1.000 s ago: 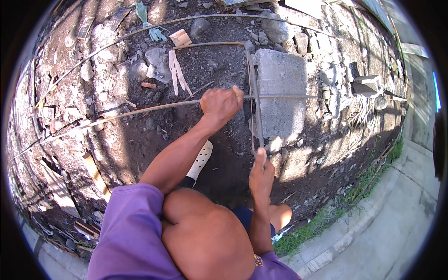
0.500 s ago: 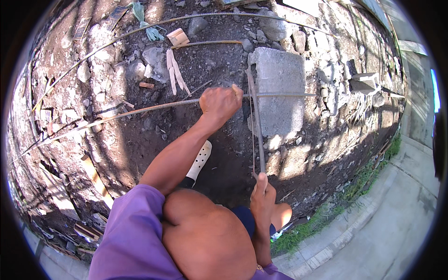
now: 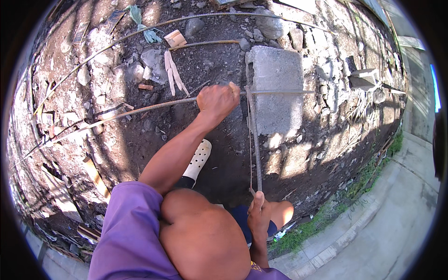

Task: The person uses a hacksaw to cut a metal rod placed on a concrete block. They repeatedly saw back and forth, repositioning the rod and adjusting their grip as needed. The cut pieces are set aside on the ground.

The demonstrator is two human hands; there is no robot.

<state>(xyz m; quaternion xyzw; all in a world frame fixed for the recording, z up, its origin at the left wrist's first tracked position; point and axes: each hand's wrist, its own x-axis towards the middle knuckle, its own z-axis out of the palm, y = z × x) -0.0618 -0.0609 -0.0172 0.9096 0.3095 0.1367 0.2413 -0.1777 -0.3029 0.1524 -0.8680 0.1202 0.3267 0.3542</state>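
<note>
My left hand (image 3: pixel 217 100) is wrapped in a fist round a long thin steel rod (image 3: pixel 154 107), which looks like rebar. The rod runs from the far left and its right end rests across a grey concrete block (image 3: pixel 277 114). In my right hand (image 3: pixel 259 216), close to my body, is the handle end of a hacksaw (image 3: pixel 257 154). Its frame points away from me, and its far end meets the rod just left of the block. The saw's handle is mostly hidden by my fingers.
A second long rod (image 3: pixel 182 19) curves across the rubble farther away. A shorter rod (image 3: pixel 205 44), split wood pieces (image 3: pixel 172 74) and stones lie nearer. My foot in a white perforated clog (image 3: pixel 199 156) stands below the rod. Concrete paving (image 3: pixel 364 233) lies at the right.
My right hand has drawn the hacksaw back toward my body, so its far end now sits at the rod. My left hand keeps its hold on the rod.
</note>
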